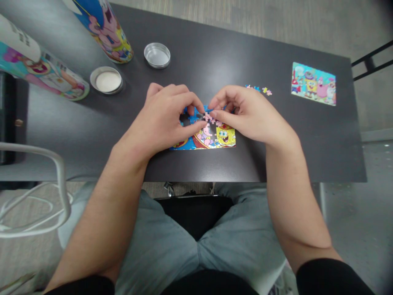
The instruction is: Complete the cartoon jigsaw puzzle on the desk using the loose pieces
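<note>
1. The left hand [167, 119] rests on the partly built jigsaw puzzle [211, 137], fingers curled, thumb and forefinger pinched together at a pink piece [209, 118]; the right hand [245, 114] meets it from the other side, its fingertips closed on the same piece; which hand bears the piece more I cannot tell.
2. The puzzle lies flat on the dark counter [215, 57], close to its near edge and straight before the person; its lower row shows a yellow cartoon figure, while its upper part is mostly hidden under the hands; a dark unfilled gap shows beside the left fingertips.
3. Judging from this, the step in hand is seating one piece in the upper middle of the picture; the next move seems to call for turning the piece until its tabs line up, then pressing it down flat without shoving the joined pieces apart.
4. A few loose pieces [259, 89] lie just beyond the right hand, within easy reach; a finished small puzzle [313, 83] lies farther right, well apart.
5. To the left stand two printed tubes [107, 28] and two round lids [157, 55]; bare counter lies between them and the hands, so there is room on both sides; the near edge is the tight one.
</note>
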`<state>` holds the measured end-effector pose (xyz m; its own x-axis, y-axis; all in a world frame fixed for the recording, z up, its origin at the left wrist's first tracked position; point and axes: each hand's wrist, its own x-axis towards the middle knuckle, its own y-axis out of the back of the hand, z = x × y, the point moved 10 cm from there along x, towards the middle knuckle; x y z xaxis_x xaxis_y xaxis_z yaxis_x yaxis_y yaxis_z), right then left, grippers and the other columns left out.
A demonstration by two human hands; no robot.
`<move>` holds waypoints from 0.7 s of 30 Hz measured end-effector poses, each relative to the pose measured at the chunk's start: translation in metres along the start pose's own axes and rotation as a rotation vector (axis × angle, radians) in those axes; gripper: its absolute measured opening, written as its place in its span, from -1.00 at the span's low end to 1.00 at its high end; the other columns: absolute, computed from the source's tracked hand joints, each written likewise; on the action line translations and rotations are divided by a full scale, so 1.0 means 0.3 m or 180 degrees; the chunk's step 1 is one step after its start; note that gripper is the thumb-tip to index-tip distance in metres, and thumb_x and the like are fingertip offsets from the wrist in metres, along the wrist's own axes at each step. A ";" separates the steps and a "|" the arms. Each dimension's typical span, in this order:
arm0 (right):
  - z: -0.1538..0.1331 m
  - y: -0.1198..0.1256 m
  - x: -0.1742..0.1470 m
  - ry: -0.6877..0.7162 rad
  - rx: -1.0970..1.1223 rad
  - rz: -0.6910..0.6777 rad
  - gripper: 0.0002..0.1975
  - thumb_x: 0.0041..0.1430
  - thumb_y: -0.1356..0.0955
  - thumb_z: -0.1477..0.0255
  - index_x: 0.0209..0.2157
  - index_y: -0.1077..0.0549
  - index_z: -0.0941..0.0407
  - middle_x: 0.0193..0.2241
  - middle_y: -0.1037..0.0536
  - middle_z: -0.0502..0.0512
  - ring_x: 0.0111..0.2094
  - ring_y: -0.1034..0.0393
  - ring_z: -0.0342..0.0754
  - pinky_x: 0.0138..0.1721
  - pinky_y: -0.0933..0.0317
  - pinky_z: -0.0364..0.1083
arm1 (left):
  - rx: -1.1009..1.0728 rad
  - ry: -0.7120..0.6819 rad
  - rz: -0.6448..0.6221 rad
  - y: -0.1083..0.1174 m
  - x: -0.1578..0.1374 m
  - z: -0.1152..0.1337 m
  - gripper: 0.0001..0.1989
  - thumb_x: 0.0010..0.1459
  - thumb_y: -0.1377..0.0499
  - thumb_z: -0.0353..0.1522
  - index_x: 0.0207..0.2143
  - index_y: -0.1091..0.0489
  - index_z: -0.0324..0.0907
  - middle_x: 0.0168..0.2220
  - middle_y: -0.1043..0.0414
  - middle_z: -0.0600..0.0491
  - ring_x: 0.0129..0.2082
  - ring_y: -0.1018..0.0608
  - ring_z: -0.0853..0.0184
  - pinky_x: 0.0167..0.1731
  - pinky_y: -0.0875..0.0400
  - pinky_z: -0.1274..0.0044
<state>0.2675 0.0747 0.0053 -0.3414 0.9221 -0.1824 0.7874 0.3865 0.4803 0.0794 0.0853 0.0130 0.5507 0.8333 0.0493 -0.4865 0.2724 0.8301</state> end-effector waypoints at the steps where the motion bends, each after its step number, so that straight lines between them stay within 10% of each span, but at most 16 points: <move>1: 0.004 0.000 0.001 -0.0035 0.0007 0.0007 -0.81 0.48 -0.71 0.18 -0.07 -0.73 -0.17 -0.10 -0.82 0.07 -0.04 -0.67 0.27 0.07 -0.62 0.29 | 0.0012 -0.0012 -0.0011 0.000 -0.001 0.003 -0.77 0.52 -0.46 -0.10 0.11 -0.82 0.10 0.02 -0.77 -0.01 0.19 -0.73 -0.10 0.51 -0.37 -0.11; 21: -0.016 -0.013 0.018 0.0585 -0.0058 0.0280 -0.84 0.44 -0.57 0.55 -0.08 -0.73 -0.02 -0.29 -0.74 -0.01 -0.31 -0.56 0.04 -0.26 -0.41 0.08 | -0.0156 -0.0268 0.0253 0.006 -0.001 -0.007 -0.92 0.47 -0.47 -0.23 -0.07 -0.81 0.08 -0.06 -0.78 -0.06 0.09 -0.77 -0.12 0.25 -0.57 -0.06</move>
<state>0.2601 0.0781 0.0066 -0.3609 0.9324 0.0198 0.8095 0.3026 0.5031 0.0770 0.0865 0.0133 0.5631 0.8103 0.1622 -0.5623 0.2318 0.7938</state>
